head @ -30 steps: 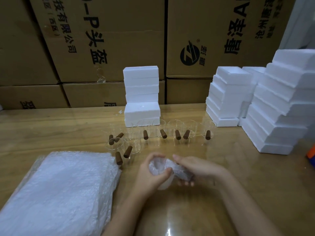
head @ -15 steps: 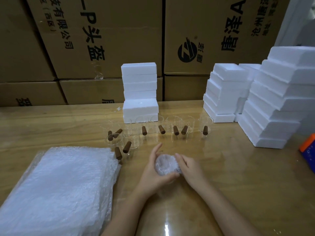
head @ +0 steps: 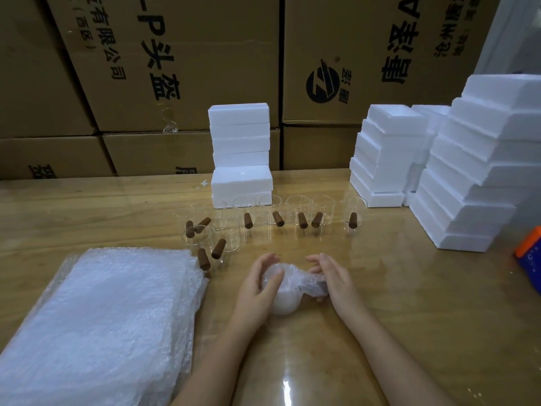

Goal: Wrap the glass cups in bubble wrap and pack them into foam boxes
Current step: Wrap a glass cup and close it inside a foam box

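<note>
A glass cup wrapped in bubble wrap [head: 292, 284] lies on the wooden table [head: 409, 303] between my hands. My left hand [head: 259, 288] grips its left end, thumb over the wrap. My right hand [head: 333, 281] curls round the loose, bunched right end. Several bare glass cups with brown wooden handles [head: 301, 215] stand in a row behind, and a few more [head: 205, 244] cluster at the left. A thick stack of bubble wrap sheets [head: 102, 317] lies at the front left. White foam boxes are stacked at the back centre [head: 240, 153] and at the right [head: 480, 171].
Large cardboard cartons [head: 175, 68] with printed lettering form a wall behind the table. An orange and blue object [head: 530, 253] sits at the right edge. Bare tabletop shows at the front right.
The wrapped cup has turned from a compact round bundle into a sideways one with a loose tail at the right. My right hand has shifted right onto that tail.
</note>
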Demonstrator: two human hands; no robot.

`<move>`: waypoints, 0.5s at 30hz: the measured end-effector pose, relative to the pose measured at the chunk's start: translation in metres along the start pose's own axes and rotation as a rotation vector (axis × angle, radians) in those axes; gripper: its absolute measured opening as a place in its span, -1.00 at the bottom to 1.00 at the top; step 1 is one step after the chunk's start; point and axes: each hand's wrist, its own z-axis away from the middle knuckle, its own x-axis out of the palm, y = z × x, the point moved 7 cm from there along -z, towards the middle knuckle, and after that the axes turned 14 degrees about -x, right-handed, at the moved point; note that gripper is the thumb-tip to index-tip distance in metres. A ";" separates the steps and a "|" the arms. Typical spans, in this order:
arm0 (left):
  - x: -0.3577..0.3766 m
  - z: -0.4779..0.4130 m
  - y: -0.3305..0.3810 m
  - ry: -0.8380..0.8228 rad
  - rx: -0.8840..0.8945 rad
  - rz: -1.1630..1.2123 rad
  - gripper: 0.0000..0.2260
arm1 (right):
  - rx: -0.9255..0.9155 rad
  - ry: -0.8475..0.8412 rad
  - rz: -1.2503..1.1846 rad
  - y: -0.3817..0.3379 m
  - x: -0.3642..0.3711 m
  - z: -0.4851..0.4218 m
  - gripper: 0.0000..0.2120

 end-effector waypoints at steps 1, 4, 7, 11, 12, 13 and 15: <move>-0.003 0.001 0.001 0.028 0.009 0.041 -0.77 | -0.007 0.002 -0.001 0.000 -0.001 0.000 -0.62; -0.021 0.004 0.005 0.176 0.058 0.082 -0.82 | -0.027 -0.010 0.008 -0.001 -0.001 0.000 -0.64; -0.026 0.003 0.001 0.136 0.019 0.119 -0.85 | -0.031 -0.027 0.008 0.000 0.000 0.000 -0.70; -0.003 0.004 -0.012 -0.236 -0.071 -0.077 -0.20 | 0.003 0.014 -0.013 0.001 -0.003 -0.001 -0.77; 0.003 0.005 -0.013 -0.284 -0.076 -0.132 -0.10 | 0.020 0.028 -0.016 0.000 -0.005 -0.003 -0.79; 0.006 0.005 -0.015 -0.303 -0.073 -0.179 -0.05 | 0.035 0.031 -0.009 -0.002 -0.009 -0.006 -0.81; 0.009 0.004 -0.018 -0.295 -0.064 -0.222 -0.06 | 0.025 0.026 0.086 -0.015 -0.025 -0.016 -0.88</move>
